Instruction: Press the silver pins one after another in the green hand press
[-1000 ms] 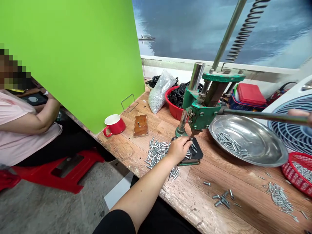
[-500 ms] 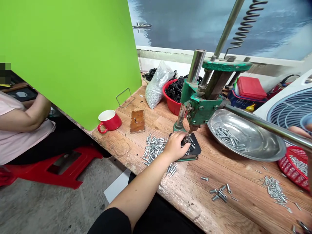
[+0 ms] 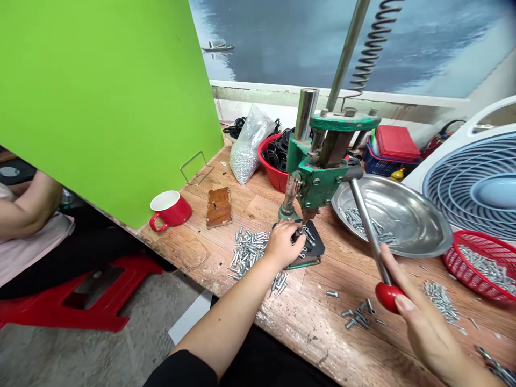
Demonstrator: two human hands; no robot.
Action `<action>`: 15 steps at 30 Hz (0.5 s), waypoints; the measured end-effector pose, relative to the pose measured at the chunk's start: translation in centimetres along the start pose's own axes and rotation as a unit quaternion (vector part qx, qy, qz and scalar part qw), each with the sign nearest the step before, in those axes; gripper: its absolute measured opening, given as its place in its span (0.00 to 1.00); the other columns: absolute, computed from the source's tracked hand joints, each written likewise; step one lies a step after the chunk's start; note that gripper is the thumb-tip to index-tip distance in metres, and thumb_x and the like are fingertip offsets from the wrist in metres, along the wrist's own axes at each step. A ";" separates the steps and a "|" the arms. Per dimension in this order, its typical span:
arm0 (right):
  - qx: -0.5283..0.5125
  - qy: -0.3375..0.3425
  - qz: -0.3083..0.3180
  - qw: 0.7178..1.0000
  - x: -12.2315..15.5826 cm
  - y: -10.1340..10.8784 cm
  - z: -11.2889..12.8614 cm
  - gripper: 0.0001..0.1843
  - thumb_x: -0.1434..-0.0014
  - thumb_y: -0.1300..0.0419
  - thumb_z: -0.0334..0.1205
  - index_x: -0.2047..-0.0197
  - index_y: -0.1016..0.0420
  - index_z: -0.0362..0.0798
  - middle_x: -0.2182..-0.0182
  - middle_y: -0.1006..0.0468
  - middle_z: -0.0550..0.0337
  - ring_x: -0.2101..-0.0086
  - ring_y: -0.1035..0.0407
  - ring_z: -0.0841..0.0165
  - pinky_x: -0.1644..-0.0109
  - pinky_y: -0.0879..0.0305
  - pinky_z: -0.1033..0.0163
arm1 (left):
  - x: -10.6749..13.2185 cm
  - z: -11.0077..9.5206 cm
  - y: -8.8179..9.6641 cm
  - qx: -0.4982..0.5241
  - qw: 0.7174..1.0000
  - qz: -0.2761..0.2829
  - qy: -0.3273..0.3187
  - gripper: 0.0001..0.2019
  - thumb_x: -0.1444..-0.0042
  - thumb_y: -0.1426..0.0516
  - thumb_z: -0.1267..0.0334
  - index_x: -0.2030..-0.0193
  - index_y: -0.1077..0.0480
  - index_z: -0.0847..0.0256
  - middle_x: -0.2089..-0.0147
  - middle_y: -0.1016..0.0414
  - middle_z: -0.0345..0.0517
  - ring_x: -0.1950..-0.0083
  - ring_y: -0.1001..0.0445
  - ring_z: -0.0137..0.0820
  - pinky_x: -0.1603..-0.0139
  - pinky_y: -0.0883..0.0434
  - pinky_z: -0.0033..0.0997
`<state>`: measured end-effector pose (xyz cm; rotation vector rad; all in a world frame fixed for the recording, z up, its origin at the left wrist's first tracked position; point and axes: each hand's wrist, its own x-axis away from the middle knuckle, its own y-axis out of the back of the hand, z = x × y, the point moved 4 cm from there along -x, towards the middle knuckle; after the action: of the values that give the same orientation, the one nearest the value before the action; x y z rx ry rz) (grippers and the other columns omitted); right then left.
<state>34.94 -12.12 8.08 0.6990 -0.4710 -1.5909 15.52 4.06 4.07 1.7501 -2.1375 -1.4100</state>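
Observation:
A green hand press stands on the wooden bench. My left hand rests on its black base plate, fingers pinched on a small metal part right under the ram. My right hand grips the red knob at the end of the press's steel lever, which is swung down toward me. A heap of small silver metal pieces lies just left of my left hand.
A steel bowl with metal pieces sits right of the press, then a red basket and a fan. A red mug, wooden block, plastic bag and red tub of black rings lie behind. Another person sits at left beyond the green board.
The press lever has swung down from level to pointing toward me, with my right hand coming into view on its red knob. My left hand stays at the base plate.

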 end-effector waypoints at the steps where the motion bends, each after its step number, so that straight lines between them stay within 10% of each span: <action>1: -0.019 -0.022 0.028 0.999 -0.5 0.6 0.0 0.31 0.40 0.59 0.51 0.35 0.58 0.55 0.40 0.52 0.62 0.40 0.58 0.60 0.36 0.55 0.50 | 0.0 -0.1 0.0 -0.002 1.000 0.001 -0.001 0.11 0.48 0.45 0.62 0.58 0.30 0.62 0.55 0.26 0.50 0.51 0.30 0.37 0.46 0.35 0.42; 6: -0.185 -0.178 0.159 0.953 -4.0 0.9 1.3 0.29 0.46 0.49 0.51 0.44 0.44 0.46 0.59 0.28 0.46 0.62 0.30 0.61 0.61 0.31 0.57 | -0.2 -0.2 0.1 -0.011 1.000 -0.001 0.000 0.11 0.48 0.44 0.62 0.59 0.29 0.62 0.56 0.25 0.50 0.52 0.29 0.38 0.48 0.34 0.42; 9: -0.235 -0.266 0.192 0.915 -5.6 -0.7 2.4 0.25 0.47 0.51 0.55 0.55 0.39 0.44 0.79 0.29 0.55 0.81 0.35 0.68 0.78 0.37 0.65 | -0.3 0.0 0.0 -0.014 1.000 -0.002 0.006 0.11 0.49 0.44 0.62 0.58 0.29 0.61 0.56 0.25 0.50 0.51 0.29 0.38 0.48 0.34 0.43; 15: -0.155 -0.202 0.064 0.965 -7.6 -3.3 0.7 0.24 0.44 0.52 0.58 0.57 0.38 0.44 0.84 0.33 0.62 0.82 0.37 0.70 0.76 0.40 0.67 | -0.6 0.1 -0.3 -0.004 1.000 0.007 0.007 0.11 0.50 0.43 0.62 0.60 0.29 0.62 0.57 0.25 0.50 0.52 0.29 0.37 0.46 0.35 0.43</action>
<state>32.40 -4.18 7.70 0.1008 -0.5345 -1.6395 15.87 4.62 4.09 1.7339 -2.1288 -1.3964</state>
